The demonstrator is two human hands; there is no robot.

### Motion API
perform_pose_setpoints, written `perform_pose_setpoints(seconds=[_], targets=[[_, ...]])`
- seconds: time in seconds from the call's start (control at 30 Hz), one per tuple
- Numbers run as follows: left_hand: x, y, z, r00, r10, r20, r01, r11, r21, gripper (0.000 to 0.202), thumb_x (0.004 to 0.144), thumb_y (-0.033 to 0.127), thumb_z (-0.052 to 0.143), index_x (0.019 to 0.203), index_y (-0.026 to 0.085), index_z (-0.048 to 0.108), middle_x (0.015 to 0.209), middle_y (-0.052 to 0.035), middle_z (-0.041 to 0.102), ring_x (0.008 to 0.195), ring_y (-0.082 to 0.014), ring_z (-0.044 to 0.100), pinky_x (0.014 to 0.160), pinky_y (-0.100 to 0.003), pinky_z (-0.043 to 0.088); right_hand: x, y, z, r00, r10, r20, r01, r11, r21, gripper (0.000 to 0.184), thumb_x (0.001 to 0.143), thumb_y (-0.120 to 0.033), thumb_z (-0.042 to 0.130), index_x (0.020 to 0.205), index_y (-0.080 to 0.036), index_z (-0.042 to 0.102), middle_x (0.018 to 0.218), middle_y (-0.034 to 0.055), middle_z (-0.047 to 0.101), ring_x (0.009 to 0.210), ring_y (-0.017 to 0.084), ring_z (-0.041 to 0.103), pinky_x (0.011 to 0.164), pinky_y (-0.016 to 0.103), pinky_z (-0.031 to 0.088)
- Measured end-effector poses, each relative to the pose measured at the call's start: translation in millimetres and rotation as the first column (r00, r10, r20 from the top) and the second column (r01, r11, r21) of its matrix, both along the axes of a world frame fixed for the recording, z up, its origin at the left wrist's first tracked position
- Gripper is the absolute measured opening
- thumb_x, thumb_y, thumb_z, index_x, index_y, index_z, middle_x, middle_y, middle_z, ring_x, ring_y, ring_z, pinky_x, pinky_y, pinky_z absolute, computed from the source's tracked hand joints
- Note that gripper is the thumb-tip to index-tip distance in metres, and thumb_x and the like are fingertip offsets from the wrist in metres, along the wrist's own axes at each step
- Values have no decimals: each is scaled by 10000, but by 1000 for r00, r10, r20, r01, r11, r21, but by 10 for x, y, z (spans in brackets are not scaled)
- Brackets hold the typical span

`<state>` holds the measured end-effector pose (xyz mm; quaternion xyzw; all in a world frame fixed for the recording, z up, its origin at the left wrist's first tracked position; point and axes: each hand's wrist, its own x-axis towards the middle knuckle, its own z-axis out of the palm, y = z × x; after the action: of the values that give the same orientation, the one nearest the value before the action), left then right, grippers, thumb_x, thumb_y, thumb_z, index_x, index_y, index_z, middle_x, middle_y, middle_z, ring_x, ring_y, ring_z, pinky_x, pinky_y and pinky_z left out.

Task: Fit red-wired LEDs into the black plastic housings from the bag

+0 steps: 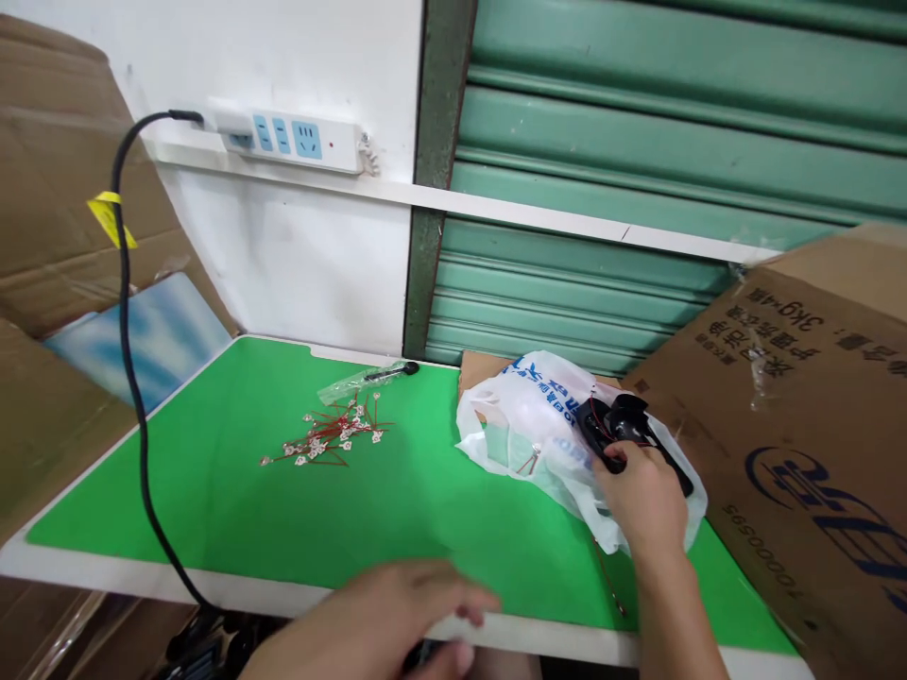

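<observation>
My right hand (pixel 641 496) reaches into a white plastic bag (pixel 528 416) with blue print, lying on the right of the green mat (pixel 397 501). Its fingers are closed on a black plastic part (pixel 616 430) with thin red wires at the bag's mouth. My left hand (pixel 386 623) hovers at the table's front edge, blurred by motion, fingers curled over something dark that I cannot make out. A small heap of tiny parts on red wires (pixel 330 436) lies mid-mat, apart from both hands.
A clear sleeve with a black-tipped tool (pixel 372 376) lies behind the heap. A black cable (pixel 131 378) runs from the wall power strip (pixel 294 140) down over the table's left front. Cardboard boxes stand at the right (pixel 800 444) and left (pixel 57 189). A green shutter (pixel 638 170) is behind.
</observation>
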<state>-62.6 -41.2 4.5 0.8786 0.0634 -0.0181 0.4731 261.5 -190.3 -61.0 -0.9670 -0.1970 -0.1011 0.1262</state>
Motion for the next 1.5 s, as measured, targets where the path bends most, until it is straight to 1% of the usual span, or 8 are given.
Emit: perform_pose_setpoints(seconds=[0.13, 0.4, 0.7, 0.83, 1.0, 1.17, 1.33, 1.5], targets=[[659, 328, 87, 971, -27, 240, 4, 995, 95, 312, 979, 223, 485, 1241, 217, 655, 1124, -28, 720, 1030, -155, 662, 919, -244, 466, 46, 30, -65, 1000, 20, 23, -20, 1000, -4, 204, 838, -279, 583, 929, -158, 720, 1090, 148, 682, 919, 314, 629, 712, 373, 441], [1434, 938, -639, 907, 88, 412, -181, 964, 192, 253, 932, 173, 471, 1048, 148, 695, 1086, -80, 730, 986, -202, 670, 883, -308, 473, 114, 36, -131, 1000, 29, -1, -27, 950, 311, 414, 701, -361, 567, 1030, -148, 702, 1009, 138, 718, 897, 332, 668, 753, 417, 486], [1268, 998, -702, 866, 212, 453, -312, 937, 157, 263, 931, 206, 459, 1013, 146, 701, 928, -68, 694, 845, -172, 635, 780, -295, 460, -2, 142, 50, 963, 46, -264, 190, 575, 796, 558, 521, -496, 728, 943, -135, 775, 914, 127, 746, 879, 305, 722, 847, 405, 579], [1322, 962, -676, 862, 354, 364, -330, 935, -127, 250, 916, 301, 506, 977, 137, 684, 882, -74, 680, 708, -143, 607, 649, -256, 464, -240, 260, 69, 972, 166, -166, 77, 441, 894, 483, 597, -481, 788, 931, -132, 760, 975, 136, 747, 892, 279, 725, 879, 416, 587], [1317, 1008, -532, 960, 157, -231, -279, 548, -789, 724, 990, 661, 172, 1240, 122, 588, 978, -140, 708, 457, -106, 546, 398, -213, 410, -646, 526, 81, 903, 410, 131, -253, 259, 932, 295, 806, -332, 772, 1037, -158, 713, 1031, 128, 727, 911, 243, 723, 882, 416, 584], [1182, 1212, -401, 974, -38, -223, -214, 172, -962, 788, 968, 689, 179, 1357, 103, 534, 1129, -212, 698, 614, -188, 688, 415, -234, 487, -736, 983, 268, 503, 832, 233, -629, 167, 760, 241, 923, -190, 589, 1109, -231, 738, 1120, 103, 685, 1088, 228, 657, 966, 404, 533], [1211, 1251, -451, 952, 292, -93, -198, 355, -914, 653, 853, 369, 482, 1476, 177, 436, 1184, -146, 686, 707, -237, 715, 464, -262, 499, -568, 1488, 285, 515, 845, 146, -514, 168, 841, 242, 776, -201, 554, 940, -201, 732, 1029, 75, 684, 1026, 217, 641, 924, 377, 538], [1367, 1194, -578, 693, 717, 75, -421, 486, -766, 536, 873, 270, 468, 1398, 159, 469, 1231, -89, 657, 981, -213, 671, 839, -316, 540, -725, 1651, 85, 644, 750, -150, -100, 277, 956, 407, 783, -485, 673, 1045, -183, 599, 928, 59, 611, 787, 187, 616, 570, 282, 542]])
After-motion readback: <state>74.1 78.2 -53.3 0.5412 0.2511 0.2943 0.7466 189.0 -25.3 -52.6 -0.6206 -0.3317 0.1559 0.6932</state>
